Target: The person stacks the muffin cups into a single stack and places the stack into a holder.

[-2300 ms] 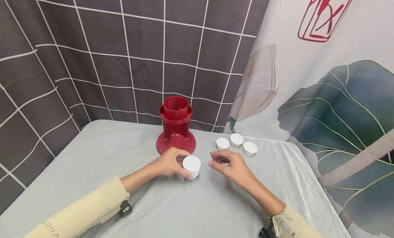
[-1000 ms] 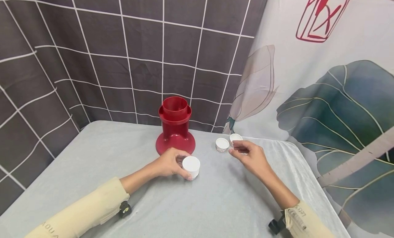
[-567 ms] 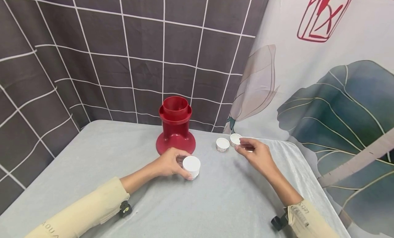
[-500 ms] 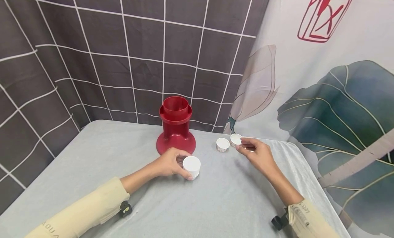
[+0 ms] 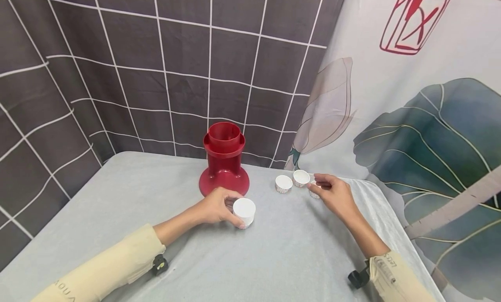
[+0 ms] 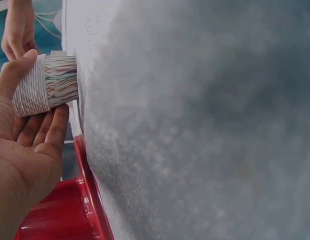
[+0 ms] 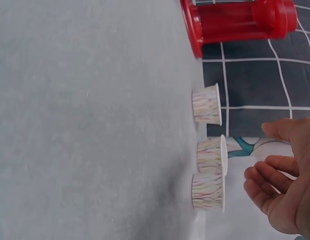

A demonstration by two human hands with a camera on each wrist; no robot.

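Note:
My left hand (image 5: 217, 207) grips a stack of nested white paper baking cups (image 5: 244, 210), thumb in front and fingers behind. The left wrist view shows the stack's ribbed rims (image 6: 31, 90) and the coloured wavy stripes of the bottom cup (image 6: 61, 77), which is close to the cloth. My right hand (image 5: 334, 195), thumb and fingers spread apart, is at the rightmost of three loose cups (image 5: 315, 192) and partly hides it in the head view. In the right wrist view that hand (image 7: 285, 182) holds nothing and hangs above the striped cups (image 7: 208, 191).
Behind the left hand stands a red plastic stand (image 5: 224, 163) with a round base and an open tube top. Two more loose cups, a left one (image 5: 283, 184) and a middle one (image 5: 301, 178), sit near the back edge of the grey cloth-covered table (image 5: 250, 263).
My right hand has moved right from beside the left cup, past the middle one, to the rightmost cup, which shows again after being hidden. My left hand and its stack have stayed put.

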